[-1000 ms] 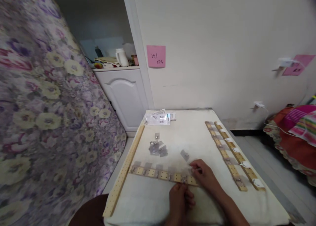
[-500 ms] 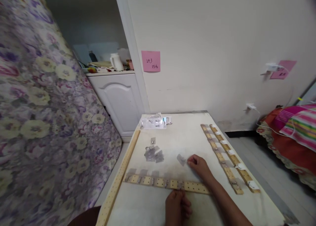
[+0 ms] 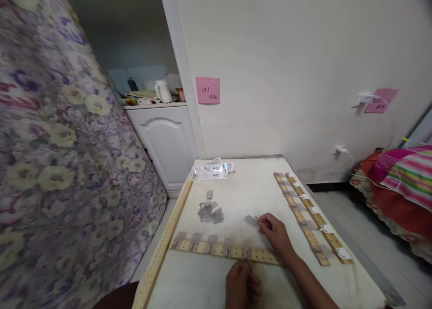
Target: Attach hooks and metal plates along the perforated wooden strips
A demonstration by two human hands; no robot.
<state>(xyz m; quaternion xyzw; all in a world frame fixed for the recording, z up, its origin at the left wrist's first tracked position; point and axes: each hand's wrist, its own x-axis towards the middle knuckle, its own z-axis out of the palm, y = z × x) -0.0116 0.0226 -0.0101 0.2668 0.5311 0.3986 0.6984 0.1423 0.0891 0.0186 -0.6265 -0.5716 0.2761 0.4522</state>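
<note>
My right hand [image 3: 275,232] is closed in a pinch at one end of a clear adhesive hook [image 3: 250,219], which is tilted just above the table. Below the strip's near edge, my left hand [image 3: 240,282] is curled closed; whatever its fingers may hold is hidden. A perforated wooden strip [image 3: 263,255] lies crosswise in front of both hands, with several clear hooks along its left and middle part. The right forearm covers its right end. Farther left lie a small pile of clear adhesive hooks [image 3: 207,212] and a single hook [image 3: 209,195] behind it.
A long perforated wooden bar [image 3: 168,237] runs along the table's left edge. Two strips stand to the right, one with clear hooks [image 3: 303,223], one with white hooks [image 3: 313,209]. Plastic packaging [image 3: 209,170] lies at the back. A floral curtain [image 3: 77,174] hangs at left.
My right hand has moved in and pinched the clear hook, which now tilts up from the table. My left hand has barely moved. The camera view has shifted slightly.
</note>
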